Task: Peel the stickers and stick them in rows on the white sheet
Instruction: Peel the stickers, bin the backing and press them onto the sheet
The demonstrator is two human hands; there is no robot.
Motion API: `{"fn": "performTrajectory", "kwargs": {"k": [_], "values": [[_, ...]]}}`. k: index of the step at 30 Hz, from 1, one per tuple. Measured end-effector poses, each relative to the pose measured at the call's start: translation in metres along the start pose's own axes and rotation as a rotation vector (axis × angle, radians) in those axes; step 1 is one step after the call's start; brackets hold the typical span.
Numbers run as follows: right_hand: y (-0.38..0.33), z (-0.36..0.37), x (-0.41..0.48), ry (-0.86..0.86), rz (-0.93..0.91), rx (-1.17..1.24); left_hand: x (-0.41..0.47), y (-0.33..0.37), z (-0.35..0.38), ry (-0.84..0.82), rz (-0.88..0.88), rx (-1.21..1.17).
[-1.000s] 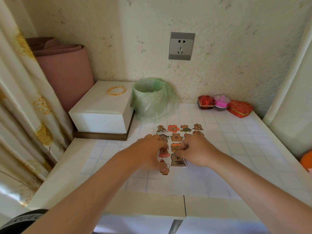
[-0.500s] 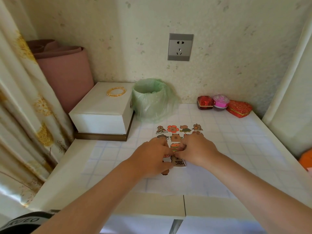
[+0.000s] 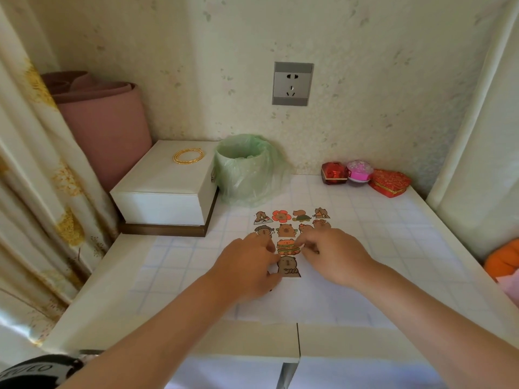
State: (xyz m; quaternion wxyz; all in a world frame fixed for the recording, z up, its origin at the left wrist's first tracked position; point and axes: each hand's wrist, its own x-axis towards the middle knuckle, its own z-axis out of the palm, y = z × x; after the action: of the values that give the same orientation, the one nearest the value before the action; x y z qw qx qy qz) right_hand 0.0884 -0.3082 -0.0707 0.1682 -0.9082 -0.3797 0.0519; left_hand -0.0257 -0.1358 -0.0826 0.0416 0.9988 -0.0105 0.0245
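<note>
The white sheet (image 3: 331,299) lies flat on the checked table top. Cartoon stickers sit on it in rows: a flower (image 3: 280,216) in the top row, a bear (image 3: 286,230) in the second, a burger (image 3: 288,247) in the third and a large brown bear (image 3: 288,266) below. My left hand (image 3: 248,266) rests knuckles up on the sheet left of the burger, fingertips down, covering stickers in the left column. My right hand (image 3: 335,256) is right of the burger, fingers curled over a small dark sticker (image 3: 315,251) that is mostly hidden.
A bin with a green bag (image 3: 244,169) stands behind the sheet. A white box (image 3: 165,192) with gold bangles (image 3: 188,156) is at the back left. Red and pink trinket boxes (image 3: 365,176) line the back right; an orange item (image 3: 502,259) lies at the right edge.
Half a second ago both hands met over the burger sticker. They have since drawn apart sideways, so the burger now shows between them.
</note>
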Motion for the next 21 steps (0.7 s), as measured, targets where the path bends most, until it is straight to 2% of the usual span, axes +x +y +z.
{"fn": "performTrajectory", "kwargs": {"k": [5, 10, 13, 16, 21], "values": [[0.007, 0.016, -0.019, 0.038, -0.249, -0.138, -0.007, 0.003, 0.012, 0.122, 0.03, 0.064], [0.013, 0.036, -0.027, 0.192, -0.286, -0.256, -0.015, 0.006, 0.025, 0.236, 0.083, 0.012], [0.011, 0.037, -0.03, 0.26, -0.301, -0.251, -0.02, 0.011, 0.028, 0.086, 0.145, -0.095], [0.013, 0.039, -0.032, 0.29, -0.327, -0.206, -0.025, 0.013, 0.034, -0.045, 0.097, -0.079], [0.015, 0.041, -0.032, 0.349, -0.363, -0.186, -0.03, 0.022, 0.034, -0.032, 0.055, 0.038]]}}
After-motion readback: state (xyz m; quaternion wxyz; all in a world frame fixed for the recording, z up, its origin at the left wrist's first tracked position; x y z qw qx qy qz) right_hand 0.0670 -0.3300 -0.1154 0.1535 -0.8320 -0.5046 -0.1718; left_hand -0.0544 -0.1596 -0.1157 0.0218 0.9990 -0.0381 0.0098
